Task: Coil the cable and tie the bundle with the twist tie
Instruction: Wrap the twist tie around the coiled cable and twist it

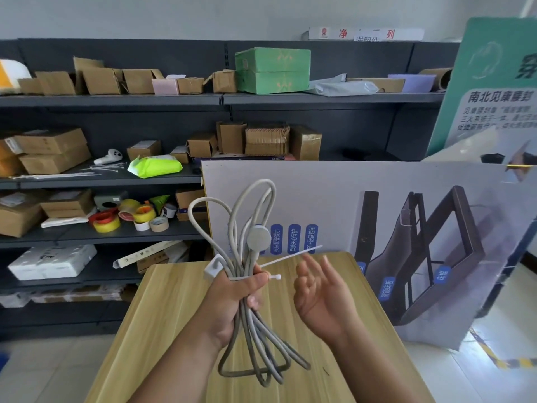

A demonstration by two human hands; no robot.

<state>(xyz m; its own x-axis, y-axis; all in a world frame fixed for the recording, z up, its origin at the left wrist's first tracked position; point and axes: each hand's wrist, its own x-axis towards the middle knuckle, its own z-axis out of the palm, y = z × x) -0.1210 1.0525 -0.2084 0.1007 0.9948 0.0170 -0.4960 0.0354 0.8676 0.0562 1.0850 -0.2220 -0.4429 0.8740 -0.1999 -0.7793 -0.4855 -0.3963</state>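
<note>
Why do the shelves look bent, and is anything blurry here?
Head view: the wide-angle lens bows the shelves near the edges; the right hand is slightly motion-blurred, the left hand and cable stay sharp; glare washes out the floor at lower right.

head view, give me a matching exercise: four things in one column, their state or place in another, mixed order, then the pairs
Things:
1. left hand
2. right hand
3. white tie
4. wooden table

States or places:
A. open, palm up, holding nothing
B. looped around the cable bundle, tail sticking out to the right
C. below both hands, with nothing resting on its visible surface
D. closed around the middle of the bundle

Pairs: 1-D, 2-A, 3-B, 4-C
</note>
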